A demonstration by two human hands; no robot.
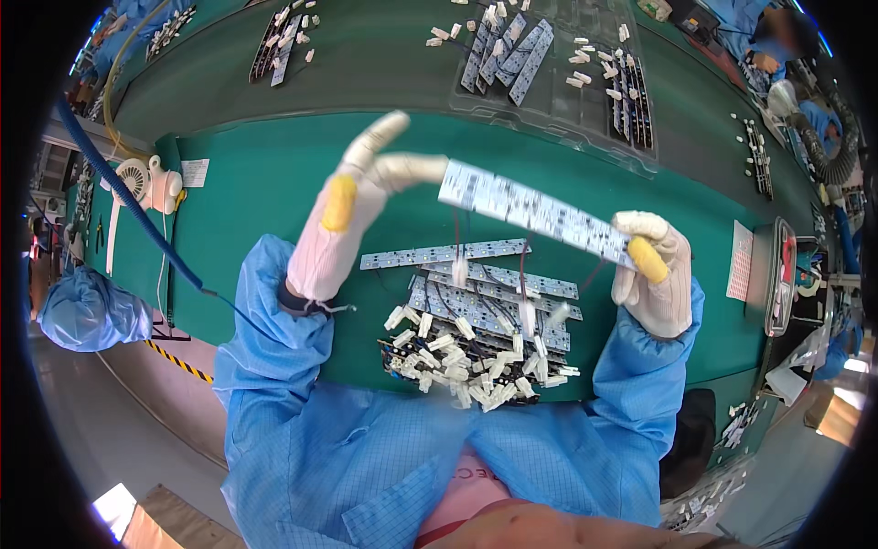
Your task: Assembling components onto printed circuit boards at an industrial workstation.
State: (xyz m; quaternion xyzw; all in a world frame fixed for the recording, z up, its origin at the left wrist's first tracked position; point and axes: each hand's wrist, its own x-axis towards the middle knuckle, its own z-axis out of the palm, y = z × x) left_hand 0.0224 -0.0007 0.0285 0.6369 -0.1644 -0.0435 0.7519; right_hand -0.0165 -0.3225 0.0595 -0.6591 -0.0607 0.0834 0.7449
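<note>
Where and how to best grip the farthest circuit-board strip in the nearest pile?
Probably the farthest strip is best pinched across its left end, coming from the left: that end juts past the other strips, while white connectors crowd the pile's near side.

Left hand point(364, 181) extended, right hand point(655, 274) curled

The person wears a blue work smock point(384, 448) patterned with a fine dark grid, its left sleeve point(274, 334) and right sleeve point(645, 375) long and creased. At the near edge, the collar opens on a pink top point(457, 501) with dark lettering. The left hand point(359, 186) and right hand point(655, 274) have pale gloves, each with one yellow digit cover point(647, 260). A dark band point(300, 304) with a light tie circles the left wrist.
</note>
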